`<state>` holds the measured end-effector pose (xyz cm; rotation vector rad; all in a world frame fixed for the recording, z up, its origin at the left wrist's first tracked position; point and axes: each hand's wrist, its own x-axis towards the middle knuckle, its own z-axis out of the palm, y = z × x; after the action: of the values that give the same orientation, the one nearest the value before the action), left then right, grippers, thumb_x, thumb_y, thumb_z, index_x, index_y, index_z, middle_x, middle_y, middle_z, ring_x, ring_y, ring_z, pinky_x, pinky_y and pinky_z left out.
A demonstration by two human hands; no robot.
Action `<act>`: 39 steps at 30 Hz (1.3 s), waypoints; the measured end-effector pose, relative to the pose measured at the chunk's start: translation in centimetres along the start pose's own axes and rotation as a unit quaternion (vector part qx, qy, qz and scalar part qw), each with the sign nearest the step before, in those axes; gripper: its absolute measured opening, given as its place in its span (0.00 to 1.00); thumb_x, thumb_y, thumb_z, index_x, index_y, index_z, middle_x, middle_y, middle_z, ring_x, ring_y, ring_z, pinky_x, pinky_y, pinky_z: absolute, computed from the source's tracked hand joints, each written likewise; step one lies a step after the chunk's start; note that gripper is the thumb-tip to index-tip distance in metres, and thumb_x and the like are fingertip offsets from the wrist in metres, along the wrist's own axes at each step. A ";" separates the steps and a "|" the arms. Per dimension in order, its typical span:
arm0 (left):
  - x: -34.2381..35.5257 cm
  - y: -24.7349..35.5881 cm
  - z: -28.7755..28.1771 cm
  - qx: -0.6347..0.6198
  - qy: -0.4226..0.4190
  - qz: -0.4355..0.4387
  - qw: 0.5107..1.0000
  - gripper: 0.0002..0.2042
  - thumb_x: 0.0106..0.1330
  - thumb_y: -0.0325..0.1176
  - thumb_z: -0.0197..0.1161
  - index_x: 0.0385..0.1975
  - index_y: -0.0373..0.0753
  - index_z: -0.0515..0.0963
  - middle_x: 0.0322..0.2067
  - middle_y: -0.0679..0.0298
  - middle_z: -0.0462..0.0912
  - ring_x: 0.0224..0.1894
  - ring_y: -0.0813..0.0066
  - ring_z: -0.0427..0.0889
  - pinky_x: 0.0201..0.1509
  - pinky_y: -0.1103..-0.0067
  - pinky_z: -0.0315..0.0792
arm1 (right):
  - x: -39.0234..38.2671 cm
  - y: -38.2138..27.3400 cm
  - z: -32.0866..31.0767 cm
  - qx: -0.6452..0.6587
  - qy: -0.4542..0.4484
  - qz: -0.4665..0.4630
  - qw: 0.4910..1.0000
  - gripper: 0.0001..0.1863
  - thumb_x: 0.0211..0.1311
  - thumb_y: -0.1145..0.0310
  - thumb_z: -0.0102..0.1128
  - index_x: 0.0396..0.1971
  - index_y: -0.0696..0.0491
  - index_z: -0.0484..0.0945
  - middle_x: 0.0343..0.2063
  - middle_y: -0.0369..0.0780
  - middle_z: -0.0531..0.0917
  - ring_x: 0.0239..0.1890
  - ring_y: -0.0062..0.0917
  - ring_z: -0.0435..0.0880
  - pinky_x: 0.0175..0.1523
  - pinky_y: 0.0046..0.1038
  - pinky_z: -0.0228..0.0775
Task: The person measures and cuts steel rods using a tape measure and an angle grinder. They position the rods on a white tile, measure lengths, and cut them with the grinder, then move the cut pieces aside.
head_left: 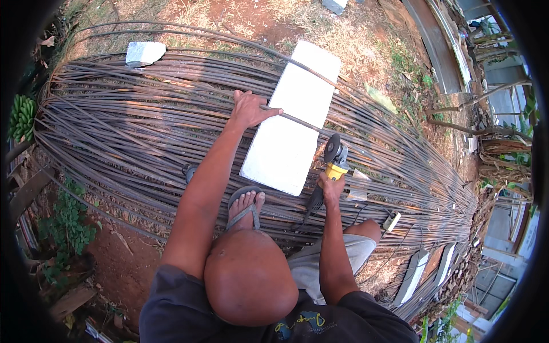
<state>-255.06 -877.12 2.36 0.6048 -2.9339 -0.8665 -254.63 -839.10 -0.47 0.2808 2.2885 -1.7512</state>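
Observation:
My left hand [249,108] grips a thin steel rod [300,121] that lies across a long white block [286,143], holding it down at the block's left edge. My right hand [330,187] holds a yellow angle grinder [336,163] by its body. Its dark disc [331,147] stands just off the block's right edge, close to the rod. The block rests on a wide pile of long bent steel rods [131,120]. My foot in a grey sandal [246,206] stands on the pile just below the block.
A smaller white block [144,52] lies on the pile at the far left. A cable runs from the grinder to a socket strip [392,220] at my right knee. Green bananas [22,117] hang at the left rim. Red earth and dry grass surround the pile.

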 end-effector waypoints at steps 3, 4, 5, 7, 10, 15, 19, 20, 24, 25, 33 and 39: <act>0.0 -0.1 0.3 -0.003 0.012 0.006 1.000 0.44 0.50 0.77 0.68 0.40 0.32 0.91 0.34 0.49 0.90 0.53 0.54 0.80 0.72 0.58 0.52 | 0.4 0.2 -0.2 -0.014 -0.007 0.004 1.000 0.23 0.51 0.77 0.69 0.47 0.60 0.70 0.27 0.41 0.83 0.22 0.27 0.84 0.30 0.27 0.78; 0.0 -0.3 0.3 -0.006 0.011 0.005 1.000 0.44 0.50 0.77 0.68 0.40 0.32 0.90 0.34 0.49 0.90 0.53 0.53 0.80 0.72 0.58 0.52 | 0.2 -0.1 0.0 -0.008 -0.007 0.000 1.000 0.23 0.51 0.77 0.69 0.47 0.60 0.70 0.27 0.41 0.83 0.22 0.27 0.84 0.29 0.27 0.78; -0.1 -0.4 0.4 -0.010 0.009 0.004 1.000 0.44 0.50 0.77 0.68 0.40 0.32 0.90 0.34 0.48 0.90 0.53 0.53 0.80 0.72 0.57 0.52 | 0.1 -0.4 0.2 -0.002 -0.007 -0.003 1.000 0.23 0.51 0.77 0.69 0.47 0.59 0.70 0.27 0.40 0.83 0.22 0.27 0.84 0.29 0.27 0.78; 0.0 -0.4 0.4 -0.009 0.006 0.002 1.000 0.44 0.50 0.77 0.68 0.41 0.32 0.90 0.35 0.48 0.90 0.54 0.52 0.80 0.72 0.57 0.52 | 0.1 -0.3 0.1 0.001 -0.009 -0.006 1.000 0.23 0.51 0.77 0.69 0.47 0.59 0.70 0.27 0.40 0.83 0.22 0.27 0.84 0.29 0.27 0.78; 0.1 -0.2 0.4 -0.007 0.000 0.004 1.000 0.45 0.50 0.78 0.68 0.42 0.32 0.90 0.36 0.47 0.90 0.56 0.51 0.79 0.72 0.57 0.51 | 0.6 0.5 -0.3 0.003 -0.008 0.003 1.000 0.23 0.51 0.78 0.69 0.47 0.59 0.71 0.28 0.40 0.83 0.22 0.26 0.83 0.28 0.27 0.77; 0.2 -0.3 0.3 0.005 -0.015 -0.005 1.000 0.47 0.50 0.79 0.66 0.44 0.32 0.90 0.40 0.46 0.89 0.57 0.51 0.78 0.74 0.57 0.49 | 0.7 0.9 -0.2 0.018 -0.011 0.007 1.000 0.24 0.52 0.80 0.69 0.49 0.60 0.71 0.28 0.41 0.83 0.22 0.26 0.84 0.28 0.27 0.77; 0.3 0.0 0.2 0.006 -0.021 -0.007 1.000 0.47 0.50 0.79 0.65 0.45 0.32 0.89 0.41 0.47 0.90 0.59 0.51 0.78 0.74 0.57 0.48 | 1.2 2.2 -0.7 0.017 -0.007 -0.007 1.000 0.23 0.52 0.81 0.70 0.48 0.60 0.72 0.28 0.41 0.83 0.22 0.27 0.84 0.28 0.27 0.78; 0.4 0.0 0.2 0.007 -0.026 -0.009 1.000 0.47 0.50 0.79 0.65 0.45 0.32 0.89 0.41 0.47 0.90 0.59 0.51 0.78 0.74 0.57 0.48 | 1.2 2.2 -0.7 0.015 -0.008 -0.004 1.000 0.23 0.52 0.80 0.70 0.48 0.60 0.72 0.29 0.41 0.83 0.23 0.27 0.84 0.28 0.27 0.78; 0.2 -0.2 0.1 0.001 -0.027 -0.008 1.000 0.47 0.50 0.80 0.65 0.45 0.33 0.90 0.41 0.49 0.90 0.59 0.53 0.78 0.74 0.57 0.48 | 0.5 0.9 -0.3 -0.002 -0.009 0.026 1.000 0.24 0.52 0.79 0.71 0.48 0.60 0.72 0.30 0.41 0.83 0.24 0.27 0.84 0.29 0.27 0.79; 0.2 -0.3 0.1 0.000 -0.024 -0.007 1.000 0.47 0.50 0.80 0.65 0.44 0.34 0.90 0.41 0.49 0.90 0.59 0.54 0.79 0.74 0.57 0.48 | 0.4 0.8 -0.2 -0.007 -0.008 0.022 1.000 0.24 0.52 0.79 0.71 0.48 0.60 0.72 0.30 0.41 0.83 0.24 0.27 0.84 0.29 0.27 0.79; -0.3 0.2 0.4 -0.004 -0.042 -0.006 0.999 0.45 0.50 0.79 0.66 0.43 0.34 0.90 0.40 0.48 0.90 0.59 0.50 0.79 0.73 0.57 0.49 | 0.2 1.6 -1.6 -0.043 -0.002 -0.021 0.999 0.22 0.51 0.79 0.70 0.47 0.60 0.72 0.31 0.40 0.83 0.25 0.25 0.83 0.29 0.27 0.79; -0.5 -0.2 0.7 -0.001 -0.028 0.003 1.000 0.45 0.50 0.79 0.66 0.42 0.34 0.90 0.39 0.46 0.90 0.60 0.48 0.78 0.73 0.57 0.50 | 1.3 1.3 -1.5 0.000 -0.012 -0.024 1.000 0.21 0.52 0.78 0.70 0.47 0.59 0.73 0.32 0.39 0.83 0.24 0.25 0.83 0.29 0.27 0.78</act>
<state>-254.58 -876.74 1.66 0.5814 -2.9822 -0.9018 -255.55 -837.33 -1.69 0.2041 2.2970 -1.7672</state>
